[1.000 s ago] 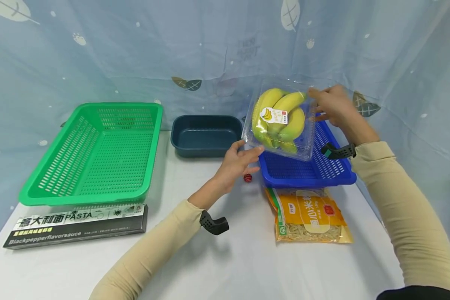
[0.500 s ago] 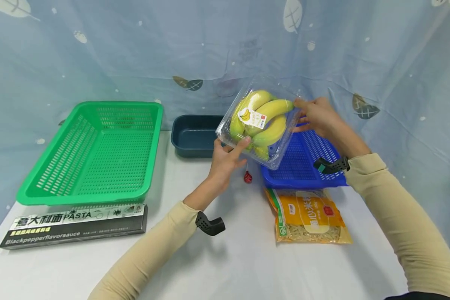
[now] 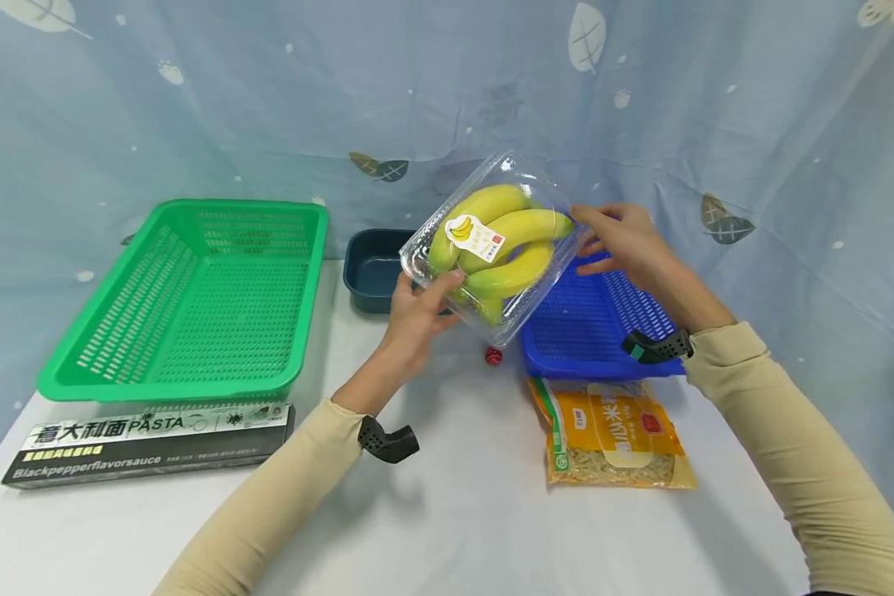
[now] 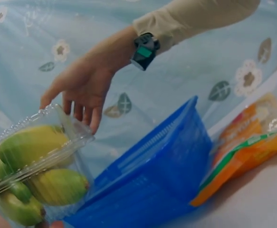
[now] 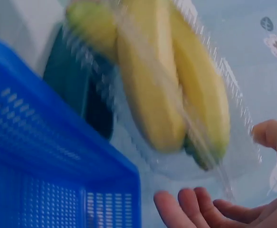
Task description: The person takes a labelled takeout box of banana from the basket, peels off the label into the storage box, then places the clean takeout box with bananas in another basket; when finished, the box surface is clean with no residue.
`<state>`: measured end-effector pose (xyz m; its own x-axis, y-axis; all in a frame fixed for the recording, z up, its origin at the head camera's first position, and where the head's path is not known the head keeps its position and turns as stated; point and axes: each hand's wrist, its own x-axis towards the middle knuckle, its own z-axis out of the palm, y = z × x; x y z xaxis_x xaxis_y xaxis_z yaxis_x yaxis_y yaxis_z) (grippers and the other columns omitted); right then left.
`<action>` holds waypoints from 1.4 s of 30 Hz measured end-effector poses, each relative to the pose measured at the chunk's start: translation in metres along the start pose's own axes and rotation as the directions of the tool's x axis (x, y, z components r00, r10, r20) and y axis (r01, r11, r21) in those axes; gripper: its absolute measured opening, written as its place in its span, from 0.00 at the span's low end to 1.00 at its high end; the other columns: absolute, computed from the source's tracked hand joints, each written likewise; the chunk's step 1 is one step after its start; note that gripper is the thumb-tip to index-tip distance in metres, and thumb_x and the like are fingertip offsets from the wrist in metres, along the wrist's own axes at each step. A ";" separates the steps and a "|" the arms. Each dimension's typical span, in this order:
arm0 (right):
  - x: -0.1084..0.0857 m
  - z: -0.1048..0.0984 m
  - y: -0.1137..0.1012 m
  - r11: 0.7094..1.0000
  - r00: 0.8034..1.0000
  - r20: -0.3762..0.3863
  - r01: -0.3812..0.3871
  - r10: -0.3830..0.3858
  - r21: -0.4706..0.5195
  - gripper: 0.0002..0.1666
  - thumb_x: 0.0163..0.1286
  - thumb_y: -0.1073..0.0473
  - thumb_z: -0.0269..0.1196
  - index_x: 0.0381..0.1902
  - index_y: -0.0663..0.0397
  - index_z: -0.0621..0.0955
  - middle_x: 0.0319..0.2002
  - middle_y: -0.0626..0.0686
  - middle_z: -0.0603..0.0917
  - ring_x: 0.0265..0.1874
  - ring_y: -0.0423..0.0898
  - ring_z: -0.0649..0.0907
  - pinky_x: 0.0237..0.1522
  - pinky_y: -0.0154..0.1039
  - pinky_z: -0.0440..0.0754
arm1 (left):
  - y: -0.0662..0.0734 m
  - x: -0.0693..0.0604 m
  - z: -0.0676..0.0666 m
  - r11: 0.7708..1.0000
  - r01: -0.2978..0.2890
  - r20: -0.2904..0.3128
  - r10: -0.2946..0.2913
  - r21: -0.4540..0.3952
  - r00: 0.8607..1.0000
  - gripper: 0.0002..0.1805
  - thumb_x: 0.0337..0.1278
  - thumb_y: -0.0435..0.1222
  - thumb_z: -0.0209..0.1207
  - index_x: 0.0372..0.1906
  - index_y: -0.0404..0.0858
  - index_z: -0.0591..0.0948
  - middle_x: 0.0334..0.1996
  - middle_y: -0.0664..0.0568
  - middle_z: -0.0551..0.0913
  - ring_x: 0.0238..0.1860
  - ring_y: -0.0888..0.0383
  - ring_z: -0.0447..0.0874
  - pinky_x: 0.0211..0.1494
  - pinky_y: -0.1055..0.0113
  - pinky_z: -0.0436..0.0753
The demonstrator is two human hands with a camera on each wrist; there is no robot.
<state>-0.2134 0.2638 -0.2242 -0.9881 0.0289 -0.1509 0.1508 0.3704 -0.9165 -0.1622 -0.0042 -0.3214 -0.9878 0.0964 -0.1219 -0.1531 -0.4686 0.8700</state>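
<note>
Clear box (image 3: pixel 538 300) of bananas (image 3: pixel 516 277), held tilted in the air by the blue basket's (image 3: pixel 592 367) left side.
The left hand (image 3: pixel 411 319) grips the edge away from the basket, thumb on top; the right hand (image 3: pixel 626 244) holds the basket-side corner, fingers loosely spread. Best level the box, support its underside and squeeze lightly: thin plastic probably flexes, and the fruit could slide.

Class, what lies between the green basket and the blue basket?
The head view shows a dark tub and a small red ball between them; the left hand and raised banana box also overlap that gap.
</note>
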 end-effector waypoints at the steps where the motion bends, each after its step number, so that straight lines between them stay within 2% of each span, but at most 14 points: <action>1: 0.000 0.000 0.000 1.000 1.000 -0.007 0.017 -0.017 -0.024 0.45 0.71 0.39 0.62 0.69 0.68 0.65 0.55 0.62 0.75 0.39 0.48 0.83 0.40 0.47 0.87 | 0.002 -0.001 -0.002 1.000 -0.002 0.002 0.002 0.005 1.000 0.40 0.58 0.41 0.68 0.71 0.46 0.59 0.59 0.43 0.74 0.56 0.47 0.80 0.56 0.54 0.82; 4: 0.001 -0.001 -0.001 0.997 0.998 -0.014 0.062 -0.063 -0.048 0.47 0.69 0.37 0.62 0.71 0.65 0.65 0.67 0.61 0.69 0.50 0.52 0.81 0.41 0.45 0.87 | 0.006 -0.003 -0.008 1.000 -0.005 0.020 0.005 0.011 1.000 0.39 0.58 0.41 0.66 0.71 0.47 0.59 0.59 0.43 0.74 0.57 0.47 0.80 0.59 0.52 0.80; 8: 0.002 0.000 -0.003 0.993 0.993 0.030 0.112 -0.111 -0.037 0.43 0.71 0.39 0.61 0.72 0.61 0.67 0.70 0.60 0.69 0.60 0.56 0.75 0.40 0.42 0.87 | 0.011 -0.008 -0.016 1.000 -0.003 0.054 0.001 0.025 0.999 0.37 0.60 0.41 0.64 0.71 0.47 0.60 0.57 0.43 0.74 0.56 0.47 0.79 0.60 0.50 0.78; 12: 0.000 0.001 -0.002 0.987 0.981 0.122 0.156 -0.151 -0.039 0.39 0.74 0.41 0.59 0.72 0.61 0.67 0.67 0.59 0.70 0.60 0.54 0.75 0.40 0.41 0.87 | 0.017 -0.013 -0.023 0.998 0.000 0.070 -0.004 0.055 0.998 0.38 0.59 0.42 0.63 0.72 0.48 0.60 0.57 0.44 0.72 0.57 0.46 0.78 0.59 0.49 0.78; 15: -0.005 0.004 0.001 0.981 0.963 0.193 0.193 -0.187 -0.012 0.36 0.76 0.44 0.58 0.69 0.64 0.69 0.64 0.58 0.71 0.57 0.50 0.75 0.41 0.43 0.87 | 0.024 -0.017 -0.027 0.996 -0.004 0.069 -0.002 0.094 0.998 0.40 0.59 0.44 0.62 0.74 0.47 0.58 0.59 0.43 0.71 0.58 0.45 0.77 0.59 0.49 0.78; 18: -0.011 0.010 0.004 0.973 0.945 0.231 0.228 -0.230 0.036 0.32 0.77 0.47 0.58 0.64 0.68 0.73 0.60 0.57 0.73 0.54 0.49 0.76 0.42 0.45 0.87 | 0.032 -0.021 -0.033 0.991 -0.021 0.061 0.013 0.128 0.998 0.43 0.61 0.46 0.60 0.76 0.45 0.54 0.62 0.42 0.70 0.60 0.44 0.76 0.58 0.51 0.78; 24: -0.029 0.024 0.008 0.959 0.936 0.210 0.271 -0.281 0.078 0.24 0.75 0.48 0.60 0.55 0.63 0.80 0.54 0.54 0.78 0.50 0.48 0.79 0.40 0.44 0.87 | 0.049 -0.028 -0.047 0.977 -0.109 0.036 0.104 0.185 0.994 0.39 0.64 0.49 0.58 0.75 0.45 0.56 0.64 0.43 0.68 0.54 0.48 0.79 0.53 0.57 0.77; 26: -0.038 0.030 0.010 0.948 0.931 0.179 0.309 -0.318 0.072 0.22 0.75 0.49 0.61 0.54 0.62 0.81 0.52 0.52 0.81 0.49 0.48 0.80 0.42 0.41 0.87 | 0.054 -0.032 -0.051 0.966 -0.144 0.046 0.138 0.213 0.989 0.39 0.64 0.49 0.57 0.76 0.47 0.57 0.65 0.45 0.69 0.53 0.49 0.78 0.53 0.58 0.76; 29: -0.051 0.040 0.015 0.929 0.921 0.125 0.367 -0.370 0.047 0.20 0.75 0.52 0.62 0.52 0.63 0.82 0.46 0.50 0.84 0.46 0.47 0.81 0.43 0.35 0.85 | 0.059 -0.038 -0.058 0.951 -0.191 0.078 0.177 0.244 0.981 0.39 0.63 0.48 0.56 0.77 0.48 0.57 0.65 0.45 0.70 0.58 0.49 0.76 0.58 0.55 0.74; 31: -0.058 0.045 0.017 0.922 0.917 0.101 0.387 -0.385 0.005 0.19 0.74 0.52 0.62 0.51 0.63 0.82 0.42 0.48 0.84 0.43 0.47 0.79 0.40 0.31 0.82 | 0.060 -0.042 -0.062 0.946 -0.195 0.093 0.176 0.259 0.980 0.40 0.64 0.48 0.56 0.78 0.48 0.56 0.67 0.46 0.69 0.64 0.49 0.72 0.62 0.52 0.72; 33: -0.065 0.051 0.018 0.920 0.917 0.093 0.392 -0.388 -0.022 0.18 0.74 0.51 0.62 0.49 0.62 0.82 0.40 0.48 0.84 0.41 0.48 0.80 0.36 0.32 0.82 | 0.061 -0.045 -0.065 0.949 -0.179 0.091 0.160 0.260 0.983 0.42 0.64 0.47 0.55 0.80 0.48 0.52 0.71 0.47 0.66 0.71 0.47 0.64 0.66 0.47 0.69; 37: -0.079 0.059 0.023 0.919 0.918 0.102 0.390 -0.382 -0.066 0.17 0.74 0.50 0.62 0.46 0.60 0.83 0.41 0.49 0.86 0.41 0.49 0.82 0.34 0.34 0.82 | 0.063 -0.052 -0.073 0.955 -0.125 0.082 0.107 0.267 0.991 0.45 0.65 0.46 0.56 0.81 0.49 0.48 0.77 0.49 0.54 0.75 0.43 0.55 0.66 0.38 0.68; 42: -0.099 0.067 0.032 0.923 0.924 0.098 0.377 -0.369 -0.083 0.18 0.75 0.49 0.62 0.48 0.59 0.82 0.44 0.53 0.85 0.45 0.47 0.83 0.42 0.32 0.82 | 0.064 -0.061 -0.081 0.946 -0.118 0.109 0.089 0.303 0.990 0.41 0.67 0.45 0.55 0.81 0.54 0.51 0.77 0.49 0.55 0.73 0.45 0.60 0.62 0.40 0.74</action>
<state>-0.1088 0.2111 -0.2636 -0.9661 -0.2006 0.1622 -0.2356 0.4298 -0.8716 -0.1140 -0.1114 -0.2971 -0.9887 0.1498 0.0087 -0.0199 -0.1884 0.9819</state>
